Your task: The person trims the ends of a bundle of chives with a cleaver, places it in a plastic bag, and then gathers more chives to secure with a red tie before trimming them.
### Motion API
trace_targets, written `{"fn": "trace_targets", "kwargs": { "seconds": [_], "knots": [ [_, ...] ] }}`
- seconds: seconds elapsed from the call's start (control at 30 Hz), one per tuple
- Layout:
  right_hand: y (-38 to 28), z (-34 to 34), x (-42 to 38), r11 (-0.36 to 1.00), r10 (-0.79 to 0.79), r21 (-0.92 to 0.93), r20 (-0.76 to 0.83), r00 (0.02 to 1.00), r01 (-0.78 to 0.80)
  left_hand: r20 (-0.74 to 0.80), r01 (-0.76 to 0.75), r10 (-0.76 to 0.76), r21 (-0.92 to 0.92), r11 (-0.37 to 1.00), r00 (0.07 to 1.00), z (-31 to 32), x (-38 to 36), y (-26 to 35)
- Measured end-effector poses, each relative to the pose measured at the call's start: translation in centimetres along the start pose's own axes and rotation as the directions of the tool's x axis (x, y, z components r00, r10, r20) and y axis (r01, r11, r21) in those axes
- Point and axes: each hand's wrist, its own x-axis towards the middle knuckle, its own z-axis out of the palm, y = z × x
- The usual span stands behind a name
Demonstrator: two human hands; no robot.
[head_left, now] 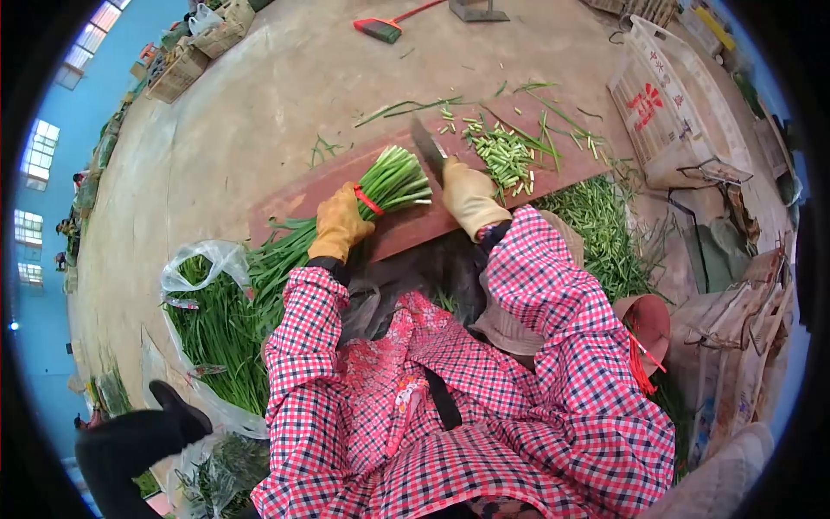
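My left hand (339,221), in an orange glove, is closed around a bundle of green garlic scapes (391,177) tied with a red band (368,200). The bundle lies on a reddish-brown board (406,232), its pale cut ends pointing up and right. My right hand (469,195), in a tan glove, grips a knife (427,145) whose dark blade points up and left, beside the bundle and apart from it. Short cut stem pieces (506,156) are heaped on the board to the right of the knife.
A plastic bag of long green stems (212,324) lies at my left. Trimmings (596,225) cover the floor at right. A white crate (666,104) stands beyond them, near a tan bucket (644,322) with red strips (638,362). A red broom (380,29) lies ahead.
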Motion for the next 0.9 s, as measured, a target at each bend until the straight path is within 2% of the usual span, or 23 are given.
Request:
{"fn": "trace_targets", "kwargs": {
  "seconds": [0.07,0.1,0.17,0.2,0.23,0.27,0.33,0.37,0.4,0.47,0.53,0.6,0.67,0.73,0.77,0.87,0.9],
  "knots": [
    [2.1,-0.6,0.7,0.998,0.034,0.053,-0.014,0.999,-0.033,-0.059,-0.018,0.014,-0.073,0.997,0.998,-0.8,-0.8,-0.5],
    [2.8,-0.6,1.0,0.994,0.064,0.087,-0.011,0.998,-0.063,-0.166,-0.055,0.029,-0.158,0.986,0.986,-1.0,-1.4,-0.8],
    [4.0,-0.4,1.6,0.988,0.094,0.119,0.033,0.995,-0.098,-0.255,-0.115,0.043,-0.273,0.955,0.966,-2.5,-3.0,-1.5],
    [4.8,-0.2,1.2,0.982,0.067,0.179,-0.028,0.997,-0.061,-0.302,-0.151,0.049,-0.325,0.933,0.952,-3.2,-3.9,-1.8],
    [4.8,-1.2,0.8,0.989,0.054,0.136,-0.013,0.998,-0.052,-0.388,-0.211,0.062,-0.354,0.911,0.920,-3.6,-4.8,-2.0],
    [4.6,-2.1,0.4,0.995,0.042,0.094,0.005,0.999,-0.042,-0.398,-0.216,0.037,-0.416,0.883,0.917,-4.3,-5.7,-2.2],
    [4.3,-3.4,0.4,0.998,-0.004,0.058,-0.058,0.998,0.007,-0.415,-0.233,-0.014,-0.536,0.812,0.910,-6.6,-7.7,-1.4],
    [4.2,-4.9,-0.9,0.981,-0.096,0.153,-0.143,0.985,0.118,-0.448,-0.293,0.037,-0.518,0.804,0.893,-7.0,-8.0,-1.9],
    [4.2,-5.1,-0.6,0.961,-0.147,0.203,-0.196,0.970,0.186,-0.462,-0.302,0.020,-0.547,0.781,0.887,-7.2,-8.7,-2.1],
    [1.9,-9.3,-3.2,0.888,-0.241,0.237,-0.490,0.838,0.393,-0.488,-0.323,-0.014,-0.599,0.733,0.873,-8.2,-9.9,-1.3],
    [-1.3,-14.1,-6.2,0.689,-0.307,0.336,-0.667,0.679,0.642,-0.438,-0.332,0.016,-0.655,0.679,0.899,-9.3,-10.5,-0.6],
    [-5.1,-18.5,-9.5,0.518,-0.468,0.146,-0.776,0.422,0.843,-0.393,-0.331,0.043,-0.704,0.629,0.918,-9.9,-10.9,0.3],
    [-7.6,-18.6,-12.3,0.372,-0.702,-0.066,-0.672,0.234,0.926,-0.455,-0.406,0.052,-0.731,0.549,0.889,-9.4,-11.3,1.0],
    [-9.3,-18.6,-12.1,0.220,-0.870,-0.392,-0.494,-0.003,0.893,-0.539,-0.500,0.054,-0.733,0.462,0.841,-8.3,-11.5,1.8],
    [-9.6,-18.8,-11.8,0.121,-0.925,-0.529,-0.368,-0.098,0.840,-0.490,-0.442,0.019,-0.770,0.461,0.872,-7.9,-12.1,2.1],
    [-8.5,-22.4,-8.6,0.263,-0.854,-0.367,-0.518,0.039,0.892,-0.297,-0.282,0.050,-0.820,0.498,0.954,-8.5,-14.2,3.8],
    [-7.9,-23.1,-7.8,0.371,-0.835,-0.393,-0.537,0.117,0.842,-0.269,-0.261,0.045,-0.860,0.439,0.962,-8.1,-14.4,4.2]
  ]
}}
